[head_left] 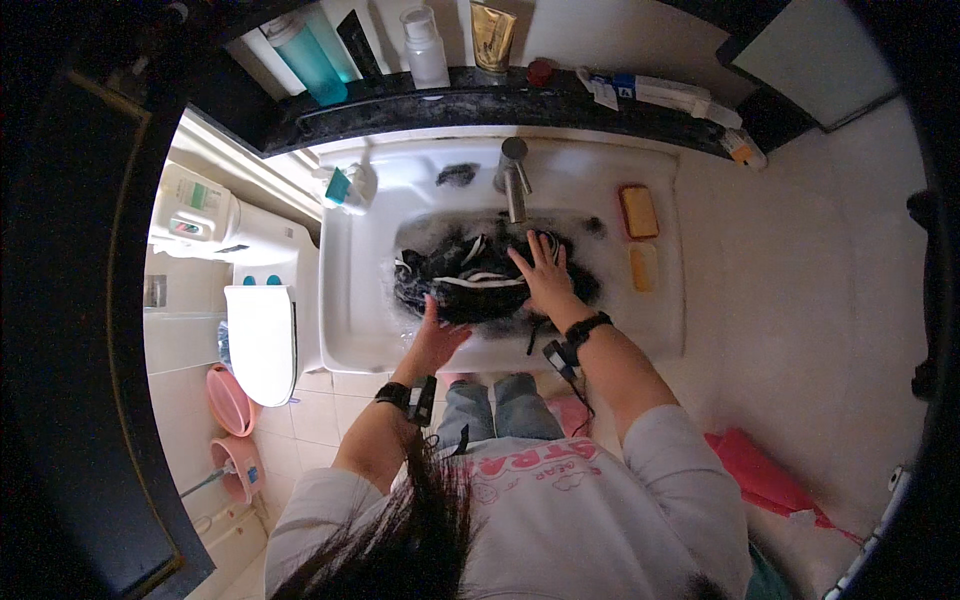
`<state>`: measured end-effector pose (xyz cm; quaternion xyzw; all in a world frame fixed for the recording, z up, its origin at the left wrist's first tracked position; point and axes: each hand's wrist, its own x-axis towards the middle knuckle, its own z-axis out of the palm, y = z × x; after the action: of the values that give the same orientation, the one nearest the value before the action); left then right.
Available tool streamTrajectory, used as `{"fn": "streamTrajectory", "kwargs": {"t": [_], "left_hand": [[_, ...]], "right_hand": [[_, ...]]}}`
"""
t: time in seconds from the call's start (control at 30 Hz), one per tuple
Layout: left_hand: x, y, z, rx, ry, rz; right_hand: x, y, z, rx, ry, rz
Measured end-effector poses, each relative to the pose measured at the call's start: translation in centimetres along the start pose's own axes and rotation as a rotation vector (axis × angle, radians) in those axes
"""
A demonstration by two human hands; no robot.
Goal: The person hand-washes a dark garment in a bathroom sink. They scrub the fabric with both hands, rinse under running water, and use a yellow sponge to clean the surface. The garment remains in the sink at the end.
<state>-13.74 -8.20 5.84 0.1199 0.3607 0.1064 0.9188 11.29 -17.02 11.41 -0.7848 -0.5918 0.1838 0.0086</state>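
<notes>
Right hand: fingers spread apart, palm pressed flat on the wet black garment with white stripes. Left hand: fingers loosely apart, touching the garment's lower left edge. The garment lies in the white ceramic basin, centre of frame, below the metal tap. Two orange soap bars sit at the basin's right rim. Bottles line the dark shelf above.

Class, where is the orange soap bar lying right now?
The orange soap bar lies on the sink rim, right of the tap, just above a yellow bar.
</notes>
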Motion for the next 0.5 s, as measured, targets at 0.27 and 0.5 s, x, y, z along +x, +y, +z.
{"fn": "streamTrajectory", "kwargs": {"t": [0.27,0.5], "left_hand": [[-2.2,-1.1,1.7,0.229,-0.200,-0.160],[-1.9,-2.3,9.0,0.875,-0.127,-0.034]], "right_hand": [[1.5,-1.8,-0.8,0.202,0.098,0.043],[-1.9,-7.4,-8.5,0.421,0.480,0.016]]}}
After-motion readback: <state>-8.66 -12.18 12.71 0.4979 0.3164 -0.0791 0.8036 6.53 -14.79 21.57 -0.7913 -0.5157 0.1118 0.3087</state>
